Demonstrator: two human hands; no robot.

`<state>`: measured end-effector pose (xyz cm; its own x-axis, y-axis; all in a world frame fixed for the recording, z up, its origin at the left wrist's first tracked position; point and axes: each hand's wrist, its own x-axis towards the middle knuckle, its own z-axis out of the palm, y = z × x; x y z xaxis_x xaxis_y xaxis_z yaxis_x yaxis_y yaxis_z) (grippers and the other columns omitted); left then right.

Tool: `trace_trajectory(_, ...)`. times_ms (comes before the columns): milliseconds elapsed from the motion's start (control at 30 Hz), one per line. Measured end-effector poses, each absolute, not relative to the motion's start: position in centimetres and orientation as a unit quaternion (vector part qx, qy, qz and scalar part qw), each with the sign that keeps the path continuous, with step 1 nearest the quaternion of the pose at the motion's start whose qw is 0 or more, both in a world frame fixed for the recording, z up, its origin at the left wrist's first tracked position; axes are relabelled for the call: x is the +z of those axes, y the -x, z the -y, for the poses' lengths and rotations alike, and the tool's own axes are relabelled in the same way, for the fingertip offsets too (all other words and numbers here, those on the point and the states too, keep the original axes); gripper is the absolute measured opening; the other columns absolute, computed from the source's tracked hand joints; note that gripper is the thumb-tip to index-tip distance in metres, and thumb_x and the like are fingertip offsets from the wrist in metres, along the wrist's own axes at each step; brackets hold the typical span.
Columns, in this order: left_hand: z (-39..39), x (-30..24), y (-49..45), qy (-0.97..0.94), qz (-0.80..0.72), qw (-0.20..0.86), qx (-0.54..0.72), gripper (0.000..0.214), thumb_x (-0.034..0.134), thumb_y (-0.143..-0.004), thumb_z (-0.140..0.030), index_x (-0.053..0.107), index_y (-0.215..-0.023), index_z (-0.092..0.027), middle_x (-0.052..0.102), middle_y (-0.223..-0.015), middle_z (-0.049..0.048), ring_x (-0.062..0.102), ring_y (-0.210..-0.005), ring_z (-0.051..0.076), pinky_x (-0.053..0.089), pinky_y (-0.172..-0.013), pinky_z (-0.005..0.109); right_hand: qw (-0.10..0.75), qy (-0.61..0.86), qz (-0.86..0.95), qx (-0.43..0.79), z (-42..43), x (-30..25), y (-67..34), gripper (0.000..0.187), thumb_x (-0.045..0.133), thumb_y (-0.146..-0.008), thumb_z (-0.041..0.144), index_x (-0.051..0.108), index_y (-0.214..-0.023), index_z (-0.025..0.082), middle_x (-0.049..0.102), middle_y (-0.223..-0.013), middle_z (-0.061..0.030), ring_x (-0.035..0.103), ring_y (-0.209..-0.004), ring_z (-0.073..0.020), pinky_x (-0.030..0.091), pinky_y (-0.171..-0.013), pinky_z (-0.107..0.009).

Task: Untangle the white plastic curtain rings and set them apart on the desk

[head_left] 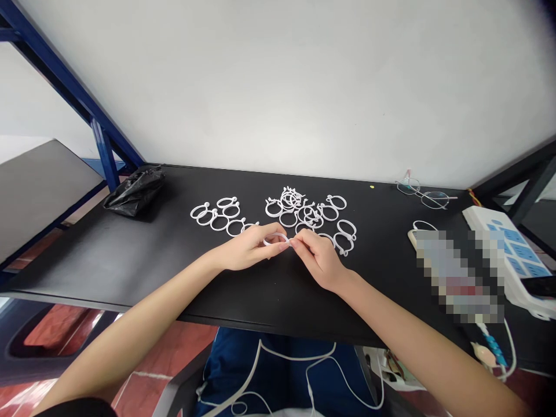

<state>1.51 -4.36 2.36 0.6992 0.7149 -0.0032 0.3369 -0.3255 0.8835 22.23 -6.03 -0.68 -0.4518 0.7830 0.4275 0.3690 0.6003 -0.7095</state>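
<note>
A white plastic curtain ring (pixel 276 236) is held between both hands above the black table. My left hand (pixel 248 246) is closed around its left side, thumb below and fingers behind. At the ring's right end, the fingertips of my right hand (pixel 319 255) pinch the small joint, which they partly hide. Just behind my hands lies a heap of similar white rings (pixel 290 200), some of them with gaps and sticking-up ends. To the left is a row of rings (pixel 219 222) that look closed, with small eyelets. More rings (pixel 346 229) lie to the right.
A crumpled black plastic bag (pixel 136 190) sits at the table's left end. Glasses (pixel 421 192) lie at the back right. Nearer are a blurred phone (pixel 456 281) with a cable and a white power strip (pixel 510 249). A white wall (pixel 278 87) stands behind the black table (pixel 174 243).
</note>
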Motion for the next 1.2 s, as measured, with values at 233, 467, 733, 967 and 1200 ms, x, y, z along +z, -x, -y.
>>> trace_trajectory(233, 4.35, 2.36, -1.51, -0.79, -0.333, 0.474, 0.201, 0.03, 0.042, -0.097, -0.047, 0.05, -0.095, -0.018, 0.049, -0.066, -0.0038, 0.041, -0.061, 0.01, 0.036, -0.058, 0.023, 0.385, 0.357, 0.808, 0.267, 6.0, -0.72, -22.15, 0.026, 0.042, -0.1, 0.027, 0.046, -0.075, 0.021, 0.045, -0.062, 0.0036, 0.044, -0.057, -0.0119, 0.036, -0.057, -0.027)
trace_trajectory(467, 4.34, 2.44, -1.55, -0.79, -0.334, 0.474, 0.199, 0.032, 0.042, -0.096, -0.048, 0.05, -0.094, -0.018, 0.049, -0.067, -0.0031, 0.042, -0.061, 0.011, 0.037, -0.059, 0.023, 0.383, 0.358, 0.808, 0.271, 6.05, -0.69, -22.19, 0.026, 0.041, -0.1, 0.028, 0.046, -0.075, 0.021, 0.044, -0.061, 0.0036, 0.044, -0.056, -0.0119, 0.036, -0.055, -0.027)
trace_trajectory(733, 4.28, 2.27, -1.51, -0.792, -0.337, 0.469, 0.197, 0.032, 0.042, -0.096, -0.049, 0.05, -0.095, -0.018, 0.049, -0.067, -0.0032, 0.042, -0.061, 0.011, 0.037, -0.058, 0.023, 0.377, 0.36, 0.808, 0.274, 6.04, -0.71, -22.22, 0.026, 0.041, -0.1, 0.029, 0.046, -0.076, 0.022, 0.046, -0.062, 0.0032, 0.044, -0.056, -0.0121, 0.036, -0.055, -0.027)
trace_trajectory(967, 4.13, 2.06, -1.52, -0.791, -0.34, 0.469, 0.195, 0.031, 0.042, -0.096, -0.048, 0.05, -0.093, -0.018, 0.046, -0.068, -0.0038, 0.04, -0.062, 0.01, 0.034, -0.058, 0.023, 0.369, 0.36, 0.811, 0.276, 6.09, -0.69, -22.07, 0.026, 0.041, -0.1, 0.027, 0.045, -0.075, 0.021, 0.044, -0.06, 0.0041, 0.042, -0.054, -0.0113, 0.035, -0.054, -0.026)
trace_trajectory(1200, 4.03, 1.93, -1.38, -0.787, -0.351, 0.482, 0.159, 0.036, 0.038, -0.097, -0.05, 0.052, -0.099, -0.017, 0.051, -0.071, -0.0021, 0.046, -0.064, 0.012, 0.037, -0.059, 0.024, 0.357, 0.365, 0.818, 0.265, 5.97, -0.77, -22.11, 0.028, 0.04, -0.1, 0.028, 0.044, -0.073, 0.021, 0.044, -0.061, 0.0038, 0.043, -0.054, -0.0115, 0.036, -0.055, -0.026)
